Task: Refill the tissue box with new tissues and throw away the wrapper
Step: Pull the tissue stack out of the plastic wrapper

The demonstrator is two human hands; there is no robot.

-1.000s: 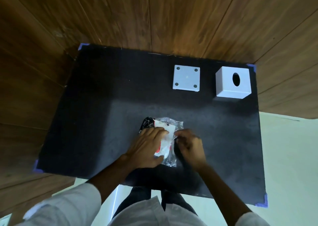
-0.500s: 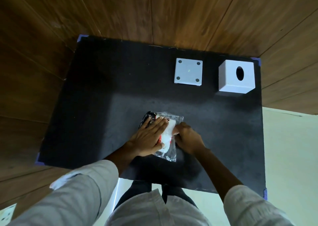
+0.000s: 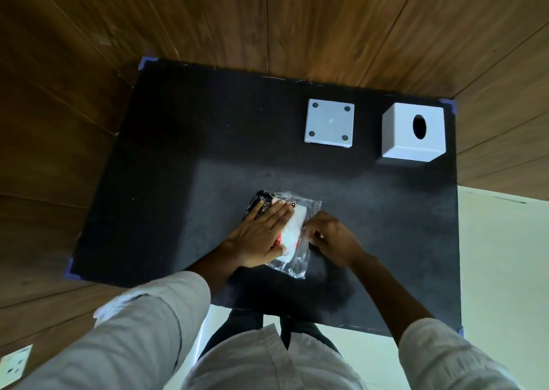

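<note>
A pack of white tissues in a clear wrapper (image 3: pixel 298 256) with red and black print lies on the black table (image 3: pixel 178 181) near its front middle. My left hand (image 3: pixel 258 235) presses flat on the pack, fingers straight and together. My right hand (image 3: pixel 332 238) pinches the wrapper's right edge with curled fingers. The white cube-shaped tissue box cover (image 3: pixel 414 135), with an oval slot on top, stands at the back right. Its flat white base plate (image 3: pixel 329 125), with a dark dot near each corner, lies to the left of the cover.
Wooden panel walls (image 3: pixel 267 18) close in the table at the back, left and right. A pale floor (image 3: pixel 502 256) shows to the right of the table and below its front edge. A white wall socket (image 3: pixel 15 366) sits at the lower left.
My left hand has flattened over the pack. My right hand has shifted slightly along the wrapper's right edge. The head view has tilted, so the table sits a little differently in frame.
</note>
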